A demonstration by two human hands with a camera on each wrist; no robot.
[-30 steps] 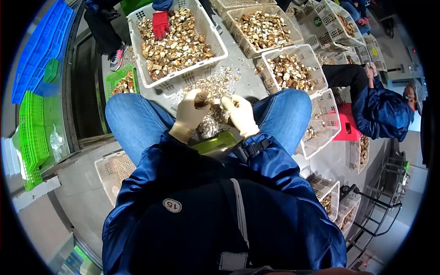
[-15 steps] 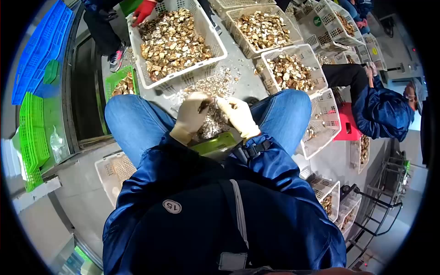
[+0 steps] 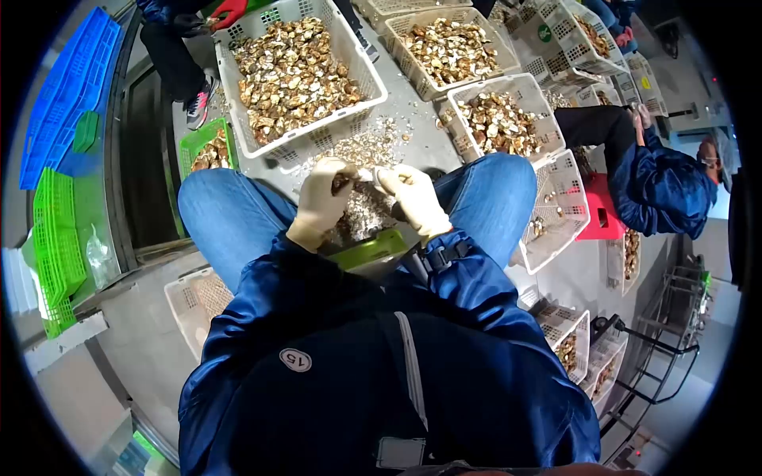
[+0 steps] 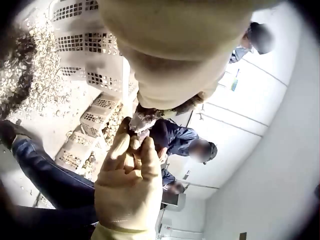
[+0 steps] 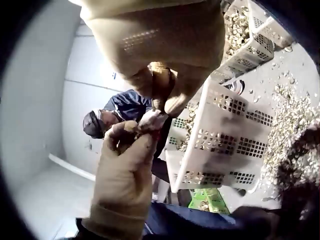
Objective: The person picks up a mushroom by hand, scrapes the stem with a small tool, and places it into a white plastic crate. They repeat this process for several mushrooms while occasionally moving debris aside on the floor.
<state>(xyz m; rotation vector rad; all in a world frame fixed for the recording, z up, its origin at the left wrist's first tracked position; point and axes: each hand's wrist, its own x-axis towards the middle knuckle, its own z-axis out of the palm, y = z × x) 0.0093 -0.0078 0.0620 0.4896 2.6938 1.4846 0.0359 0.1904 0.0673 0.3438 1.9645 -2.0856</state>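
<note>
Both hands wear cream gloves and meet over the floor between the knees. My left hand (image 3: 323,202) curls its fingers around a small mushroom (image 5: 151,120), brownish with a whitish part. Fingertips of my right hand (image 3: 414,198) pinch the whitish end from the other side, as the left wrist view shows. The gloves hide much of the mushroom. Beneath the hands lies a heap of pale and dark scraps (image 3: 361,210), beside a green container (image 3: 369,252) close to my body.
A large white crate (image 3: 305,136) of mushrooms stands ahead, a small green crate (image 3: 189,151) to its left. More mushroom crates (image 3: 520,155) stand at the right. A seated person (image 3: 663,190) is farther right; another person's red glove (image 3: 229,12) shows at the top.
Both hands stay together over the heap, fingers shifting slightly around the mushroom. The other person's red-gloved hand has lifted out of the large crate and moved up left.
</note>
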